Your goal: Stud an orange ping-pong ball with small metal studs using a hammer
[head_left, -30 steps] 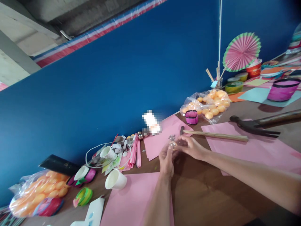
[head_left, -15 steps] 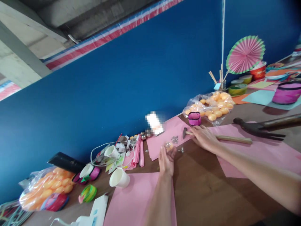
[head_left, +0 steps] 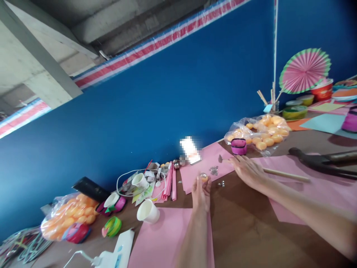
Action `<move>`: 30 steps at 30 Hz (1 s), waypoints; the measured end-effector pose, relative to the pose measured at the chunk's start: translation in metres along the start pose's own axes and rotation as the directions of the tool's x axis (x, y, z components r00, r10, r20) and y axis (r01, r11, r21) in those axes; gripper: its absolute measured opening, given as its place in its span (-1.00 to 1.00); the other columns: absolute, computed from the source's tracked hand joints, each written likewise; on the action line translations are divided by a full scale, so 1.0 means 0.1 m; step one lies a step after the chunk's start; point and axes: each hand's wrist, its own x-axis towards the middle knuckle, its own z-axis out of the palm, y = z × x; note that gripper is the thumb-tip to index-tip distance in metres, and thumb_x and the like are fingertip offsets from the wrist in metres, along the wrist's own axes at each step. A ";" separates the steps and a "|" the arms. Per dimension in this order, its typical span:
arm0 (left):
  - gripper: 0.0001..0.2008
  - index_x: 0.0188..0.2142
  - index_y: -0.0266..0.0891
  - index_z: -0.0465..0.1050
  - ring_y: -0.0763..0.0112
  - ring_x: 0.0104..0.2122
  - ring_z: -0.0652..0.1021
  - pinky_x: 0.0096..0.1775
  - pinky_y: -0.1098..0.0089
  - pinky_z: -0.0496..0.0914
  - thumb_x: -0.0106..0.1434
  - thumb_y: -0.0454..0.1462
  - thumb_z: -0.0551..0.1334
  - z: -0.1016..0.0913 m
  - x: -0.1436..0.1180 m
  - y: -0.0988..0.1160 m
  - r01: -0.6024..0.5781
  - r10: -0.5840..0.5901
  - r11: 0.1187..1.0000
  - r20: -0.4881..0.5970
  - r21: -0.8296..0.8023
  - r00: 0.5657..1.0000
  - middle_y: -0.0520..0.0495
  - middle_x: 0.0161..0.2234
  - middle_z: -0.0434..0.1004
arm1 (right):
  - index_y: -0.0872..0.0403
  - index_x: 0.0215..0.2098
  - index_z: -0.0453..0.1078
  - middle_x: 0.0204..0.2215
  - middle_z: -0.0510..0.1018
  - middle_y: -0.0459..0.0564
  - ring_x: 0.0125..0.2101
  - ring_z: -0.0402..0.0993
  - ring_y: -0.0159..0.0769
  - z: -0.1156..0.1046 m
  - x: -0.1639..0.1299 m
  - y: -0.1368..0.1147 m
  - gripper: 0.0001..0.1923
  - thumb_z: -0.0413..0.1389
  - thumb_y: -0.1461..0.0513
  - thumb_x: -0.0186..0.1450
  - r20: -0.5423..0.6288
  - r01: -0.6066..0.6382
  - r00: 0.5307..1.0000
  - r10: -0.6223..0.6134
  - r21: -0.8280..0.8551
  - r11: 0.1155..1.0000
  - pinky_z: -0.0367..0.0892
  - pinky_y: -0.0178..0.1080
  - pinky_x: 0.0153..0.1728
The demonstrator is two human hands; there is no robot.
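Note:
My left hand (head_left: 201, 196) is closed round a small orange ball (head_left: 204, 177) with a clear, shiny top, held up in its fingertips. My right hand (head_left: 249, 170) grips a small hammer (head_left: 287, 175) by its wooden handle, close to the head (head_left: 220, 159). The hammer lies nearly level over pink paper. Between the two hands, a little pile of shiny metal bits (head_left: 214, 170) rests on a pink sheet (head_left: 192, 178). Several more silvery pieces (head_left: 221, 184) sit on the brown table beside it.
A claw hammer (head_left: 320, 162) lies at the right. Bags of orange plastic balls stand at the back right (head_left: 269, 141) and far left (head_left: 67, 219). A white paper cup (head_left: 148, 212) and power strip (head_left: 119, 251) are left of my arm. A blue wall (head_left: 156, 104) rises behind.
The view has shifted, so everything sits slightly further right and mostly lower. My left hand still holds the ball and my right hand still grips the small hammer.

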 end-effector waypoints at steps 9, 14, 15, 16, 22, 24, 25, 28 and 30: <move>-0.83 -0.29 -0.30 0.46 0.46 -0.29 0.55 -0.02 0.35 0.35 0.09 -0.30 0.26 0.00 -0.01 -0.03 -0.029 0.029 0.999 0.031 -0.017 0.999 -0.05 -0.42 0.52 | -0.03 -0.07 0.30 -0.31 0.50 -0.07 -0.29 0.37 -0.35 -0.18 -0.14 -0.36 -0.75 -0.08 0.29 0.31 -0.198 0.235 0.958 -0.205 0.144 0.961 0.20 -0.34 -0.32; -0.82 -0.35 -0.31 0.45 0.43 -0.29 0.55 -0.07 0.34 0.38 0.08 -0.23 0.28 0.01 -0.01 -0.04 -0.029 0.027 0.999 0.049 0.031 0.998 -0.06 -0.38 0.53 | -0.06 -0.01 0.27 -0.32 0.52 -0.09 -0.32 0.39 -0.36 -0.21 -0.15 -0.40 -0.70 -0.08 0.29 0.31 -0.200 0.279 0.949 -0.244 0.168 0.946 0.24 -0.33 -0.34; -0.82 -0.36 -0.31 0.45 0.42 -0.30 0.55 -0.09 0.35 0.39 0.08 -0.23 0.28 0.01 -0.01 -0.04 -0.024 0.023 0.999 0.040 0.043 0.999 -0.08 -0.36 0.53 | -0.07 0.00 0.27 -0.32 0.52 -0.09 -0.32 0.40 -0.35 -0.22 -0.15 -0.41 -0.69 -0.08 0.29 0.31 -0.204 0.278 0.949 -0.242 0.171 0.945 0.25 -0.32 -0.34; -0.82 -0.38 -0.32 0.45 0.42 -0.31 0.55 -0.11 0.35 0.40 0.08 -0.22 0.28 0.02 -0.01 -0.04 -0.020 0.019 0.999 0.031 0.049 0.999 -0.09 -0.36 0.53 | -0.06 0.00 0.28 -0.31 0.52 -0.09 -0.30 0.40 -0.35 -0.22 -0.15 -0.41 -0.69 -0.08 0.30 0.31 -0.211 0.268 0.950 -0.229 0.177 0.947 0.25 -0.32 -0.33; -0.82 -0.33 -0.30 0.46 0.44 -0.32 0.55 -0.14 0.39 0.41 0.06 -0.25 0.29 0.04 -0.03 -0.03 -0.015 0.014 0.999 0.049 0.037 0.999 -0.06 -0.38 0.53 | -0.06 0.00 0.28 -0.28 0.52 -0.08 -0.27 0.40 -0.34 -0.23 -0.15 -0.38 -0.67 -0.08 0.32 0.30 -0.210 0.230 0.958 -0.193 0.172 0.958 0.26 -0.32 -0.30; -0.81 -0.30 -0.29 0.46 0.44 -0.30 0.55 -0.11 0.38 0.40 0.07 -0.26 0.29 0.04 -0.03 -0.03 -0.017 0.015 0.999 0.061 0.031 0.998 -0.05 -0.38 0.52 | -0.07 0.01 0.28 -0.32 0.52 -0.08 -0.30 0.41 -0.34 -0.24 -0.14 -0.38 -0.66 -0.08 0.32 0.30 -0.199 0.251 0.955 -0.219 0.158 0.955 0.26 -0.32 -0.31; -0.81 -0.30 -0.28 0.46 0.44 -0.31 0.55 -0.10 0.38 0.39 0.07 -0.25 0.29 0.04 -0.04 -0.03 -0.016 0.014 0.999 0.063 0.029 0.998 -0.05 -0.38 0.52 | -0.06 0.01 0.27 -0.31 0.52 -0.07 -0.29 0.40 -0.33 -0.25 -0.14 -0.37 -0.66 -0.08 0.32 0.30 -0.199 0.251 0.956 -0.218 0.158 0.955 0.26 -0.32 -0.30; -0.78 -0.27 -0.27 0.44 0.47 -0.34 0.55 -0.12 0.38 0.39 0.09 -0.22 0.27 0.05 -0.05 -0.03 -0.013 0.010 0.999 0.073 0.038 0.997 -0.04 -0.38 0.52 | -0.03 0.03 0.26 -0.24 0.52 -0.04 -0.25 0.39 -0.31 -0.27 -0.13 -0.36 -0.65 -0.10 0.32 0.31 -0.207 0.224 0.960 -0.188 0.166 0.960 0.26 -0.31 -0.27; -0.77 -0.27 -0.26 0.43 0.48 -0.35 0.54 -0.15 0.41 0.39 0.09 -0.20 0.27 0.06 -0.05 -0.03 -0.014 0.009 0.998 0.079 0.063 0.997 -0.04 -0.37 0.52 | -0.04 0.05 0.25 -0.26 0.52 -0.05 -0.27 0.40 -0.31 -0.26 -0.13 -0.35 -0.64 -0.10 0.32 0.31 -0.199 0.216 0.963 -0.183 0.157 0.964 0.26 -0.31 -0.31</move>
